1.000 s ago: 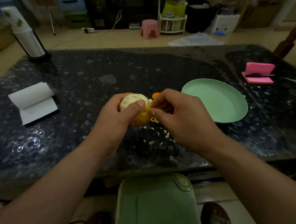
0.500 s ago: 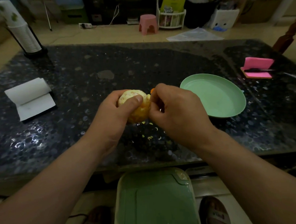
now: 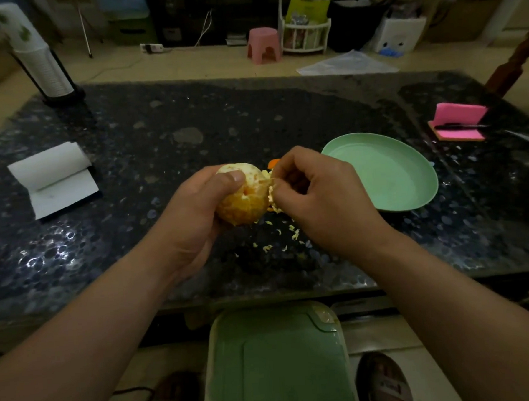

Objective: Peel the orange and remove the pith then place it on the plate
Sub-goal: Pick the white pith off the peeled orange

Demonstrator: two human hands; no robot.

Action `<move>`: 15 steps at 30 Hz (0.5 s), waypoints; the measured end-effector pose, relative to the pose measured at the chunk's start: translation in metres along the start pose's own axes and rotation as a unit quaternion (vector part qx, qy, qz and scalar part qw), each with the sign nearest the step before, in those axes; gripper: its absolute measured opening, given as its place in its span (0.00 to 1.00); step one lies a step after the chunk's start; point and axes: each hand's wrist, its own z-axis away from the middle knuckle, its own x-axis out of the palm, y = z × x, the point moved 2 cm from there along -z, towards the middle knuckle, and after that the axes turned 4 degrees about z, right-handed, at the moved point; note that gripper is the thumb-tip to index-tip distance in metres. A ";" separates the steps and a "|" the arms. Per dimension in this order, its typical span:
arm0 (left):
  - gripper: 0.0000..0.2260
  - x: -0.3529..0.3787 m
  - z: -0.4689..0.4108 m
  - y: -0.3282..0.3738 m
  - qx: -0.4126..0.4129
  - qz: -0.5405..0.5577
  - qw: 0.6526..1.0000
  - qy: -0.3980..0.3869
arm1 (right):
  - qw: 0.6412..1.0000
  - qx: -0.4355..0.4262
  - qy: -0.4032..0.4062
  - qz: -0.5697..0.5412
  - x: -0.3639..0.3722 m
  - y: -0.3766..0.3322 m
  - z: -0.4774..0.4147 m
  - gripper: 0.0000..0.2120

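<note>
The orange (image 3: 243, 201) is mostly peeled, pale pith on top and bare orange flesh below. My left hand (image 3: 196, 210) grips it from the left, thumb across its top, above the dark table (image 3: 162, 138). My right hand (image 3: 321, 194) is against the fruit's right side and pinches a strip of pale pith (image 3: 270, 197) that still hangs on the orange. A bit of orange peel (image 3: 274, 162) shows just behind my right fingers. The light green plate (image 3: 387, 169) lies to the right of my right hand, with nothing on it.
Small pith scraps (image 3: 277, 239) are scattered on the table under my hands. A white notepad (image 3: 53, 177) lies at the left, a pink notepad with a pen (image 3: 458, 122) at the far right, a paper-cup stack (image 3: 38, 55) at the back left. A green bin lid (image 3: 277, 359) sits below the table edge.
The orange has turned in my left hand, showing more bare flesh toward me. My right hand has shifted slightly, pulling a strip of pith off the fruit's right side.
</note>
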 end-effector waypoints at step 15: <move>0.22 -0.006 -0.004 -0.003 0.009 -0.028 1.000 -0.009 | 0.998 -0.003 -0.044 -0.054 0.000 -0.004 0.001 0.02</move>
